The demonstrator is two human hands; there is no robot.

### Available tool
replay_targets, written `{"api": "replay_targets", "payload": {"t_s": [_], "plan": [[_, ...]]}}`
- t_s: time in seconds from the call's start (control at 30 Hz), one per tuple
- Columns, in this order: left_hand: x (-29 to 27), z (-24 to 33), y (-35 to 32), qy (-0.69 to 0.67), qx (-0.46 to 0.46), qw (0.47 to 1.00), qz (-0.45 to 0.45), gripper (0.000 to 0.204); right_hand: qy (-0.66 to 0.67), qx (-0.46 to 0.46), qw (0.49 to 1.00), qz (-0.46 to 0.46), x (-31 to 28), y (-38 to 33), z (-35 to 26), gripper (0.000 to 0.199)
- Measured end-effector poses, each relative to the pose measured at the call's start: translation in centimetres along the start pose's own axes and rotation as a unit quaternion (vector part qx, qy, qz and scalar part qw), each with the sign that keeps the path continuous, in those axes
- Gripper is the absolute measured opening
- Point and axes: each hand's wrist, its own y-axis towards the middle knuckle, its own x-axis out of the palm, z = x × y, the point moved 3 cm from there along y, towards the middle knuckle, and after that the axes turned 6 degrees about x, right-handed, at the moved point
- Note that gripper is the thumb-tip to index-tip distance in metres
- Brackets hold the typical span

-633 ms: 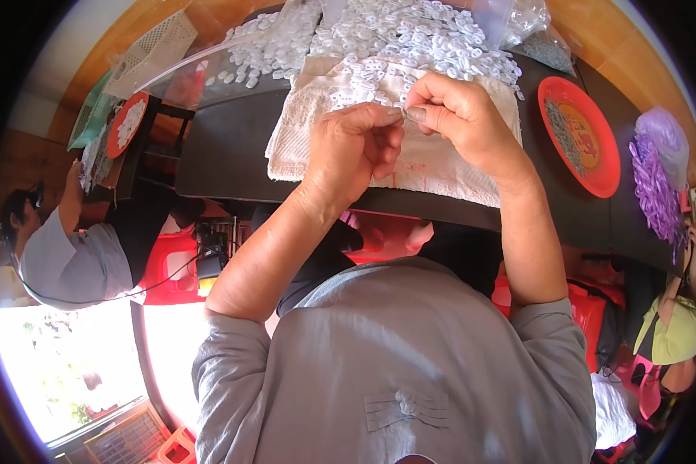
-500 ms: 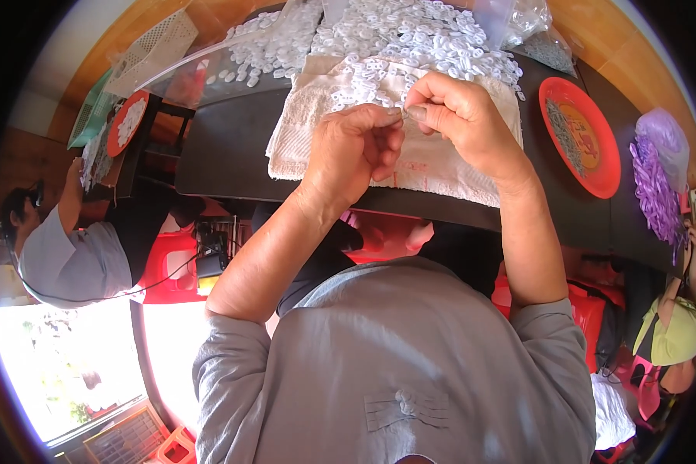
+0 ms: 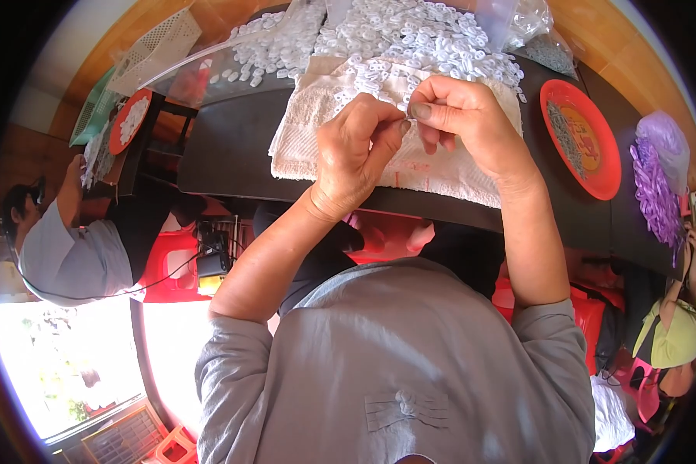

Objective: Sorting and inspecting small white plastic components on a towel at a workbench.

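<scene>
My left hand point(image 3: 357, 147) and my right hand point(image 3: 475, 127) meet fingertip to fingertip above a folded cream towel point(image 3: 305, 139). Both are closed in a pinch of thumb and index finger. Something tiny and pale sits where the fingertips meet, too small to name. Just beyond my fingers, small white plastic pieces with oval holes point(image 3: 371, 73) lie scattered on the towel. Behind them spreads a big heap of similar white pieces point(image 3: 410, 35). To the right, an orange-red plate point(image 3: 607, 166) holds small grey bits point(image 3: 566, 139) along its left side.
The dark table point(image 3: 232, 151) carries purple strips point(image 3: 657, 201) in a clear bag at far right and a bag of grey bits point(image 3: 547, 54) at the back. A perforated basket point(image 3: 158, 46) stands back left. People sit at left point(image 3: 85, 251) and right point(image 3: 673, 332).
My left hand has turned, its knuckles rising and its curled fingers drawing in toward the thumb. The right hand stays nearly in place, with its lower fingers now showing beneath the pinch.
</scene>
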Motion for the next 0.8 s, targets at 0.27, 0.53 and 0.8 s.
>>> {"api": "replay_targets", "payload": {"t_s": [0.27, 0.53, 0.8], "plan": [[0.9, 0.3, -0.4, -0.413, -0.38, 0.826, 0.062, 0.014, -0.055, -0.1, 0.992, 0.057, 1.1, -0.1, 0.4, 0.01], [0.5, 0.4, -0.9, -0.498, -0.428, 0.753, 0.043, 0.017, -0.208, -0.259, 0.931, 0.15, 2.4, -1.5, -0.5, 0.005], [0.7, 0.7, -0.4, -0.371, -0.388, 0.844, 0.023, 0.019, -0.047, -0.043, 0.996, 0.07, 1.1, -2.0, 0.0, 0.013]]}}
